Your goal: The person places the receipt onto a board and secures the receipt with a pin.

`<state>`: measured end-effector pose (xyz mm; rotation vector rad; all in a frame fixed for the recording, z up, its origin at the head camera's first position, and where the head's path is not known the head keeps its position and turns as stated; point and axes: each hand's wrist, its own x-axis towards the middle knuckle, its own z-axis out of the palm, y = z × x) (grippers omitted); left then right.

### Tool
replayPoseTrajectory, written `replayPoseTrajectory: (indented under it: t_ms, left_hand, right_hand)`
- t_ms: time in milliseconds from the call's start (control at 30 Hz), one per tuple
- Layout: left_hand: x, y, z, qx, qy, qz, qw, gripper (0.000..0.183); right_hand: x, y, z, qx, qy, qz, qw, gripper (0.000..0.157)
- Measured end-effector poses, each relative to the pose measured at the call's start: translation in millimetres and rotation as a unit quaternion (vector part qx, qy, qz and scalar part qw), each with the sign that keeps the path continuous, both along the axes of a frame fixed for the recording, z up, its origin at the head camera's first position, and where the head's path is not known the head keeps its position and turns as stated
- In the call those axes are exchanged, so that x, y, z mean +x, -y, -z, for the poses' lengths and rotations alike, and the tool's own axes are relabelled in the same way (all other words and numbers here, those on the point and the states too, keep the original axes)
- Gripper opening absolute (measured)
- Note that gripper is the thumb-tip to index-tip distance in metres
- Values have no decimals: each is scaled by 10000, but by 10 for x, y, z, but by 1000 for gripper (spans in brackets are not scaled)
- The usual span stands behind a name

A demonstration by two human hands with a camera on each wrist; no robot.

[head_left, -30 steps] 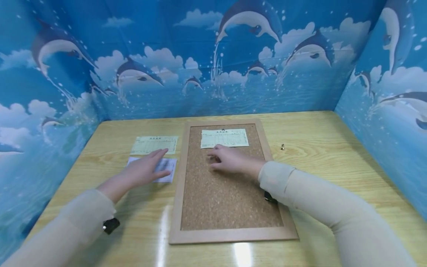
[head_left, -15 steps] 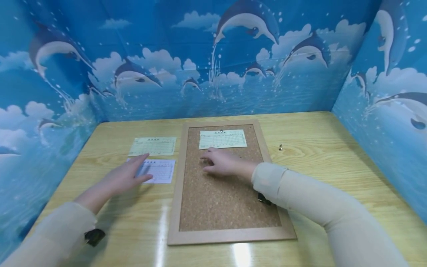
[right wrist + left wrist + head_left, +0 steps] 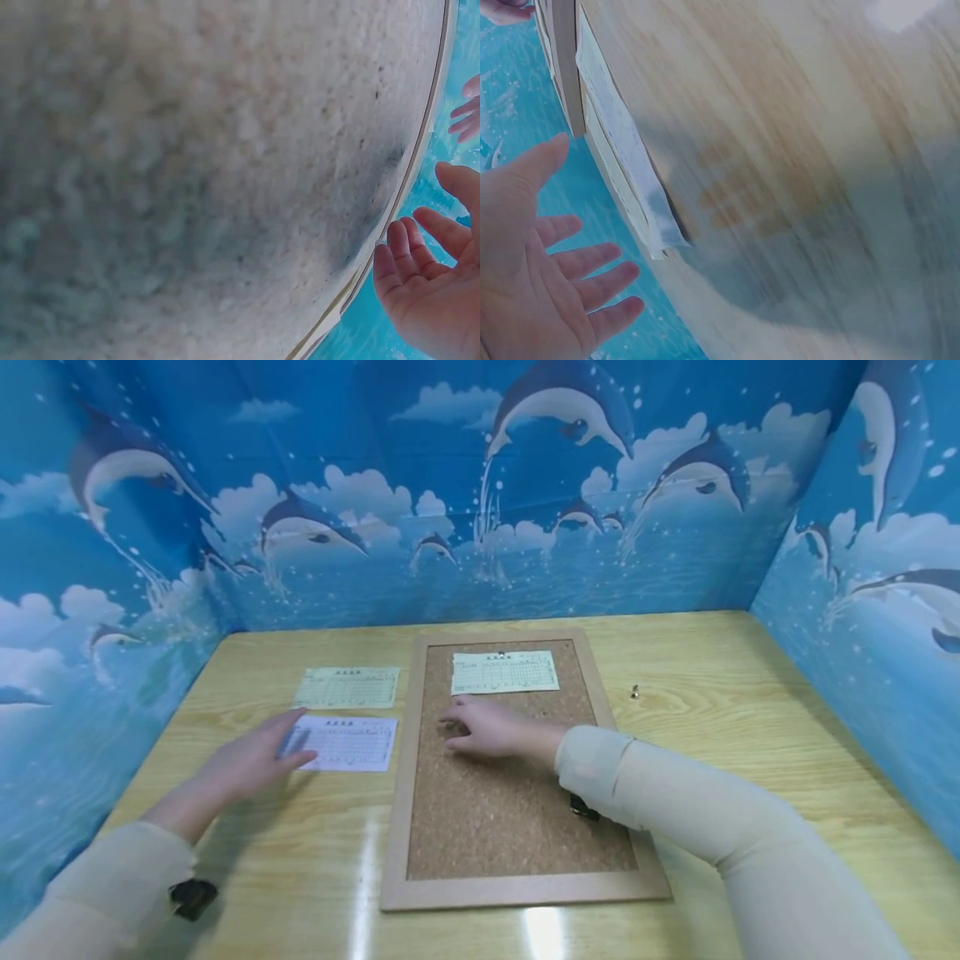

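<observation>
My left hand (image 3: 243,760) hovers at the left end of a pale lilac printed slip (image 3: 348,745) on the table. Its fingers are spread and hold nothing, as the left wrist view shows. Just behind lies a pale green printed slip (image 3: 352,687). My right hand (image 3: 487,727) is over the framed corkboard (image 3: 517,827), its fingers loosely bent with nothing in them. Right above that hand, another pale green slip (image 3: 506,672) lies on the cork, with a small metallic pushpin (image 3: 502,653) at its top edge.
To the right of the corkboard, a couple of small shiny metal pins (image 3: 635,692) lie on the wooden table (image 3: 720,710). Blue dolphin-printed curtains (image 3: 420,577) enclose the back and both sides.
My left hand has drawn back to the left and toward me, uncovering most of the lilac slip. My right hand has shifted a little left over the cork. The slips stay where they were.
</observation>
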<state>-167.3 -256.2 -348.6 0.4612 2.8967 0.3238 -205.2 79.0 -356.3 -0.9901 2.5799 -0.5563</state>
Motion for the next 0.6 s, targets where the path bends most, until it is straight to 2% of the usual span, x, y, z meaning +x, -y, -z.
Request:
replayPoseTrajectory:
  t_ms: [267, 600]
  left_hand:
    - [-46, 106, 23, 34, 171, -328, 9993, 77]
    - [-84, 229, 94, -74, 212, -455, 9987, 79]
  right_hand:
    - [-14, 21, -8, -4, -14, 3, 10000, 44]
    - [2, 21, 27, -181, 26, -56, 9998, 42]
